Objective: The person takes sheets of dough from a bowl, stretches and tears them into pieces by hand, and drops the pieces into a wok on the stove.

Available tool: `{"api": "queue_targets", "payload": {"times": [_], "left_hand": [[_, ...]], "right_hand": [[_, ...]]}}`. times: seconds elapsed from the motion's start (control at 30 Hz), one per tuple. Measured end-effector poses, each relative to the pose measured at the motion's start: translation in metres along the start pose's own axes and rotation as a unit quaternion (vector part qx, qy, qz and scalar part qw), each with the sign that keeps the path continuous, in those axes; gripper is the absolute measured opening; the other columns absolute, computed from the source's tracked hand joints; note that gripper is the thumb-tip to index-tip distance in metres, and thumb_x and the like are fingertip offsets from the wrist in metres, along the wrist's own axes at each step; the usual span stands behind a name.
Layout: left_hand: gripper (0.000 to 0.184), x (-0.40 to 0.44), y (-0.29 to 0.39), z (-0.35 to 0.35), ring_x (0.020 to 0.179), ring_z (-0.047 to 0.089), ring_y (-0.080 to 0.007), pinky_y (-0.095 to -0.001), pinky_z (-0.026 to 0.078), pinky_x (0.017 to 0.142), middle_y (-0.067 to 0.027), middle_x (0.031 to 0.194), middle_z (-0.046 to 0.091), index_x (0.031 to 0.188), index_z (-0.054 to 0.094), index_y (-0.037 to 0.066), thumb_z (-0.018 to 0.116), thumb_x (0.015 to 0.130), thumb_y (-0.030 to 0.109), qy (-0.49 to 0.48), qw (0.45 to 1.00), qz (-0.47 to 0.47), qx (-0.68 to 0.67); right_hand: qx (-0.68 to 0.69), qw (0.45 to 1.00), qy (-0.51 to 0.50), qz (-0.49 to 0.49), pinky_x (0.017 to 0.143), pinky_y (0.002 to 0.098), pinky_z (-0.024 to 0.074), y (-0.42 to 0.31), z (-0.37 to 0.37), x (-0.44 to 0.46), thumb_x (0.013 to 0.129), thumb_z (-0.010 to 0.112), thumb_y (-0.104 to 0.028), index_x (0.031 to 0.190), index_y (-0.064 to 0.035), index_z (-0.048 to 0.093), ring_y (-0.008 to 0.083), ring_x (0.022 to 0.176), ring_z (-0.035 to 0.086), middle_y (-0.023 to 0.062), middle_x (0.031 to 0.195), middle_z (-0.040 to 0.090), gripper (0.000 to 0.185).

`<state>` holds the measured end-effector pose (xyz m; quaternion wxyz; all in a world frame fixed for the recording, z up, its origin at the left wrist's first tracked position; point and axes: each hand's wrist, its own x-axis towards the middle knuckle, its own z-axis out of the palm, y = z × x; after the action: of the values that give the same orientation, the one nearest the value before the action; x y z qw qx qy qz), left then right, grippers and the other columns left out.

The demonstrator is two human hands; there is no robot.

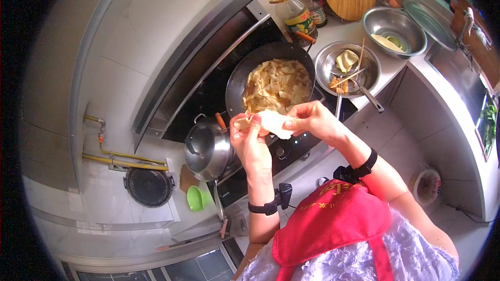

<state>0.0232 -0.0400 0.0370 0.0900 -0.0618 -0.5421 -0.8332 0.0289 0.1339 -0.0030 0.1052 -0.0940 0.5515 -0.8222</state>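
My left hand (250, 138) and my right hand (311, 119) both pinch a pale, floppy sheet of dough (274, 124), stretched between them. They hold it above the near edge of a dark wok (237, 80) on the stove. Inside the wok lies a heap of pale, flat pieces in brownish sauce (277, 84). To the right of the wok, a steel bowl (321, 56) holds another folded piece of dough (347, 60), some orange-brown bits, chopsticks and metal utensils.
A lidded steel pot (207, 148) stands left of the wok. An oil bottle (297, 14) and a sauce bottle (315, 8) are behind it. A larger steel bowl (411, 27) with dough sits at the right. A green container (196, 198) and a black round pan (149, 186) are at the left.
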Motion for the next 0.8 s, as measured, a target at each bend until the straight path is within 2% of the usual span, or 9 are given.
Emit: {"api": "queue_targets", "payload": {"times": [0.07, 0.1, 0.23, 0.37, 0.53, 0.63, 0.73, 0.77, 0.8], "left_hand": [[0.029, 0.001, -0.002, -0.009, 0.088, 0.061, -0.0162, -0.0305, 0.052, 0.078, -0.0038, 0.095, 0.061, 0.103, 0.053, 0.007, 0.074, 0.083, 0.006, 0.032, 0.999, 0.033, 0.004], [0.030, 0.002, -0.002, -0.011, 0.087, 0.061, -0.0162, -0.0307, 0.052, 0.078, -0.0038, 0.095, 0.061, 0.103, 0.053, 0.007, 0.075, 0.083, 0.006, 0.046, 0.998, 0.044, 0.007], [0.031, 0.000, 0.004, -0.009, 0.088, 0.061, -0.0161, -0.0311, 0.053, 0.077, -0.0037, 0.094, 0.061, 0.101, 0.052, 0.007, 0.076, 0.082, 0.007, 0.076, 0.996, 0.047, 0.016], [0.030, 0.000, 0.009, -0.020, 0.083, 0.062, -0.0145, -0.0299, 0.054, 0.072, -0.0030, 0.090, 0.062, 0.098, 0.051, 0.008, 0.076, 0.082, 0.007, 0.077, 0.996, 0.014, 0.031], [0.029, 0.005, 0.011, -0.028, 0.077, 0.062, -0.0122, -0.0258, 0.053, 0.067, -0.0026, 0.085, 0.062, 0.095, 0.050, 0.008, 0.076, 0.082, 0.003, 0.089, 0.992, 0.069, 0.053], [0.027, 0.005, 0.011, -0.029, 0.076, 0.062, -0.0120, -0.0244, 0.052, 0.066, -0.0032, 0.084, 0.063, 0.094, 0.052, 0.007, 0.075, 0.081, 0.002, 0.089, 0.990, 0.087, 0.059], [0.024, 0.009, 0.011, -0.030, 0.075, 0.062, -0.0113, -0.0237, 0.051, 0.067, -0.0043, 0.083, 0.064, 0.093, 0.054, 0.005, 0.074, 0.082, 0.000, 0.037, 0.993, 0.044, 0.099], [0.023, 0.009, 0.013, -0.025, 0.075, 0.063, -0.0110, -0.0236, 0.051, 0.068, -0.0046, 0.083, 0.065, 0.093, 0.055, 0.005, 0.074, 0.082, 0.000, 0.003, 0.993, 0.013, 0.121], [0.022, 0.007, 0.015, -0.020, 0.075, 0.063, -0.0108, -0.0235, 0.051, 0.069, -0.0049, 0.082, 0.065, 0.093, 0.055, 0.004, 0.073, 0.082, -0.001, -0.031, 0.989, -0.019, 0.144]], "right_hand": [[-0.010, 0.999, 0.039, -0.023, 0.070, 0.0245, 0.0507, -0.006, 0.002, 0.000, 0.085, 0.074, -0.019, 0.092, -0.0019, 0.072, 0.0086, 0.071, 0.061, 0.0011, 0.079, 0.068, 0.019], [-0.073, 0.996, 0.049, -0.005, 0.069, 0.0233, 0.0481, -0.012, -0.001, 0.000, 0.085, 0.074, -0.021, 0.090, -0.0019, 0.070, 0.0067, 0.074, 0.059, 0.0007, 0.080, 0.068, 0.020], [-0.017, 0.996, 0.075, -0.054, 0.069, 0.0231, 0.0475, -0.016, -0.003, 0.000, 0.084, 0.076, -0.022, 0.083, -0.0040, 0.067, 0.0075, 0.073, 0.059, 0.0007, 0.079, 0.067, 0.020], [0.022, 0.996, 0.082, -0.032, 0.067, 0.0235, 0.0488, -0.011, -0.007, 0.002, 0.084, 0.076, -0.022, 0.081, -0.0055, 0.064, 0.0079, 0.073, 0.060, 0.0013, 0.079, 0.066, 0.021], [0.040, 0.997, 0.052, -0.031, 0.068, 0.0242, 0.0515, -0.010, -0.008, 0.003, 0.086, 0.074, -0.020, 0.077, -0.0057, 0.063, 0.0090, 0.072, 0.062, 0.0020, 0.075, 0.066, 0.021], [0.027, 0.995, 0.057, -0.077, 0.072, 0.0277, 0.0520, -0.002, -0.009, 0.006, 0.090, 0.069, -0.026, 0.085, -0.0020, 0.067, 0.0130, 0.075, 0.063, 0.0052, 0.078, 0.068, 0.024], [-0.277, 0.955, 0.012, -0.110, 0.081, 0.0340, 0.0513, -0.005, -0.016, 0.008, 0.093, 0.063, -0.034, 0.101, 0.0007, 0.068, 0.0209, 0.084, 0.065, 0.0128, 0.091, 0.070, 0.036], [-0.313, 0.937, -0.002, -0.155, 0.093, 0.0375, 0.0470, 0.002, -0.017, 0.011, 0.091, 0.062, -0.043, 0.122, 0.0004, 0.060, 0.0277, 0.103, 0.063, 0.0194, 0.112, 0.066, 0.053], [-0.309, 0.932, -0.007, -0.190, 0.096, 0.0375, 0.0454, 0.003, -0.015, 0.011, 0.089, 0.064, -0.043, 0.125, 0.0001, 0.058, 0.0281, 0.107, 0.061, 0.0198, 0.116, 0.064, 0.057]]}}
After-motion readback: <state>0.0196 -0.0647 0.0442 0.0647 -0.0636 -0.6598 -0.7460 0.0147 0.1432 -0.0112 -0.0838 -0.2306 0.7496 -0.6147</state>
